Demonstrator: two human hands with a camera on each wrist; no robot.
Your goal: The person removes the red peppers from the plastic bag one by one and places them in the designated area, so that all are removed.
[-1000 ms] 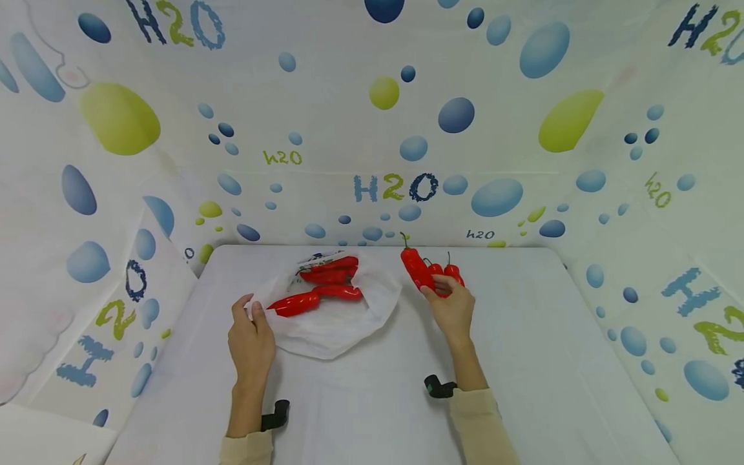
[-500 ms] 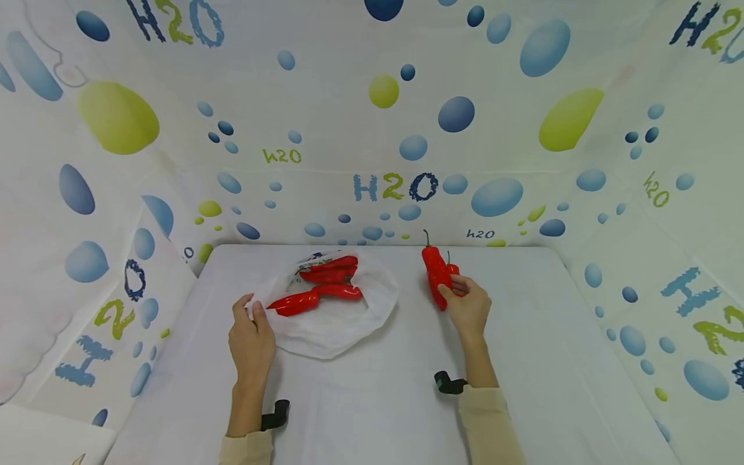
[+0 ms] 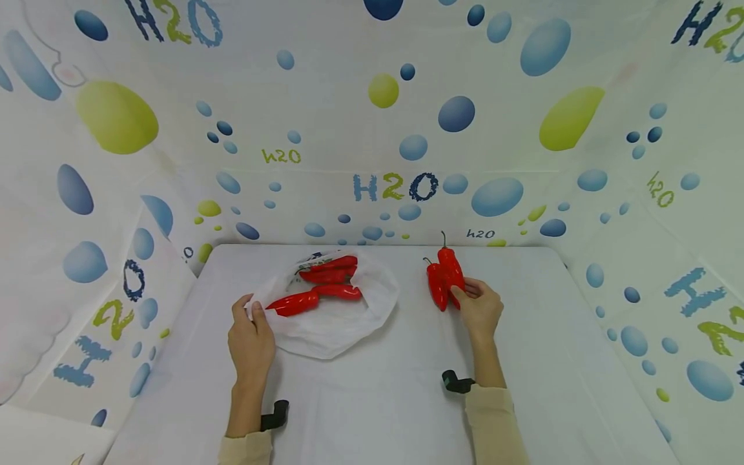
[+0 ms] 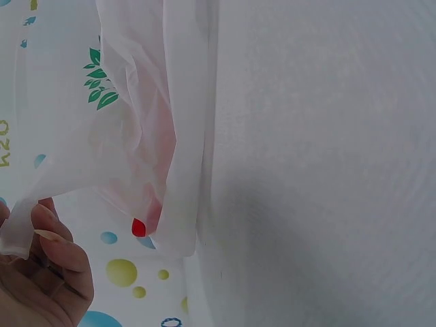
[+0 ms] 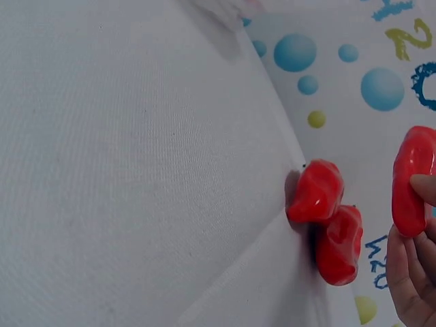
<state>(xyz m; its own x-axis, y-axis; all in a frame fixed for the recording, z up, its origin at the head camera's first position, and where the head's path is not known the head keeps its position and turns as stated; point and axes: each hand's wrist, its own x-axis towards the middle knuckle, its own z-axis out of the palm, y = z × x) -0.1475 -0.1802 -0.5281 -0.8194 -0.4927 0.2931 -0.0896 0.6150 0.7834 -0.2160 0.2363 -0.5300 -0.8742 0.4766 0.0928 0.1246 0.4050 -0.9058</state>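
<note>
Right of the head frame's centre, the right hand (image 3: 481, 310) grips a long red pepper (image 3: 451, 266) by its lower body, stem up, probably for control. Left of centre, the left hand (image 3: 251, 336) pinches a white plastic bag (image 3: 328, 339), presumably to hold its mouth wide around the bagged red peppers (image 3: 298, 304). The right-wrist view reveals two loose peppers (image 5: 319, 192) (the head view shows one plainly); the left-wrist view, green printed leaves (image 4: 107, 101).

bag (image 3: 331, 340) with peppers (image 3: 298, 304) inside: set near table's (image 3: 372, 413) far edge, left; loose peppers (image 5: 339, 248): laid near same edge, right.
</note>
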